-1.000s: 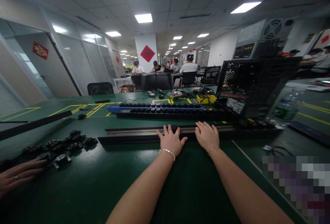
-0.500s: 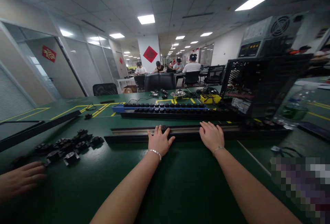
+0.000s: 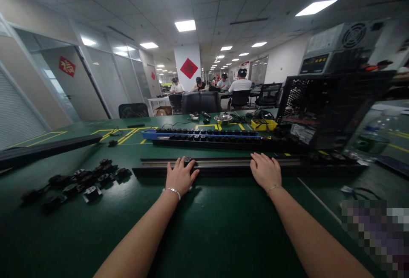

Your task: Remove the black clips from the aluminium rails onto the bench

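Note:
A long black rail (image 3: 223, 172) with a bare metal strip along its groove lies across the table before me. My left hand (image 3: 179, 180) is over its left half, fingers bent around a small black module (image 3: 188, 160) that sits in the groove. The fingers partly hide this module. Further right, my right hand (image 3: 266, 171) lies on the rail with its fingers stretched out and nothing in them. Several more black modules (image 3: 329, 157) sit at the rail's right end. A loose heap of similar modules (image 3: 87, 178) lies on the table left of the rail.
Behind the rail lies a blue rail (image 3: 150, 134) lined with black modules. An opened computer case (image 3: 338, 107) and a plastic bottle (image 3: 372, 135) stand at the right. A yellow tray (image 3: 263, 125) and metal bowl (image 3: 223, 118) are farther back. A long black bar (image 3: 54, 146) is at left.
My left hand has slid left along the rail, and the black module has moved left with it. Another person's hand has left the lower left. The black bar at left has shifted.

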A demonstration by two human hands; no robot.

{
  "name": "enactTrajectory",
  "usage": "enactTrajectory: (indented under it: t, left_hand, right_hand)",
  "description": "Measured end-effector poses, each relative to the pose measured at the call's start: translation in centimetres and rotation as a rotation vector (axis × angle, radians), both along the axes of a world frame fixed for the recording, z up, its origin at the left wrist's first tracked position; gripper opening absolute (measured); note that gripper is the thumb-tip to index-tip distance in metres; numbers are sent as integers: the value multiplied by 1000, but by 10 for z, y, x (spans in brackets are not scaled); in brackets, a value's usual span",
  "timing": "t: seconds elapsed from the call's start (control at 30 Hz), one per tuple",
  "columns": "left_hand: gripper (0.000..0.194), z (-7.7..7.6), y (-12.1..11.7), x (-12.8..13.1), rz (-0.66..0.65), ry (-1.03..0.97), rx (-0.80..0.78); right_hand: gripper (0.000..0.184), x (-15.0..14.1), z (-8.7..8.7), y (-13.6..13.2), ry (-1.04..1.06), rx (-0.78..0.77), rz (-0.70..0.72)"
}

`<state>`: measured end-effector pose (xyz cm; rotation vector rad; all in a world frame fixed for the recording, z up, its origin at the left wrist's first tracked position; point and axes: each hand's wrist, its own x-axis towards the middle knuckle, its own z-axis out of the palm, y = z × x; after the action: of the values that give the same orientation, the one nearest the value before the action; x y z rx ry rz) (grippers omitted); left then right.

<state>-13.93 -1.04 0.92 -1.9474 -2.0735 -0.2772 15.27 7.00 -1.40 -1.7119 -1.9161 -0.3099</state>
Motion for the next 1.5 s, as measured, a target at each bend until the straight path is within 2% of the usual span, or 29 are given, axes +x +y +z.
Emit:
enactTrajectory:
  t: [0.27, 0.5, 0.8, 1.03, 1.5]
  left_hand:
    - [50, 2, -4, -19, 53, -1, 0]
    - [50, -5, -6, -37, 82, 2, 48]
    - [53, -10, -10, -48, 200, -31, 66]
    - [52, -6, -11, -61, 344, -125, 40]
    - [57, -5, -12, -107, 506, -352, 96]
  right_hand:
    - [42, 0, 0, -1, 16, 13, 9]
    - [43, 1, -2, 2, 9, 15, 7]
    - [41, 2, -4, 3, -6, 22, 7]
    - [41, 1, -2, 2, -1, 10, -3]
    - [40, 0, -1, 1, 13, 48, 5]
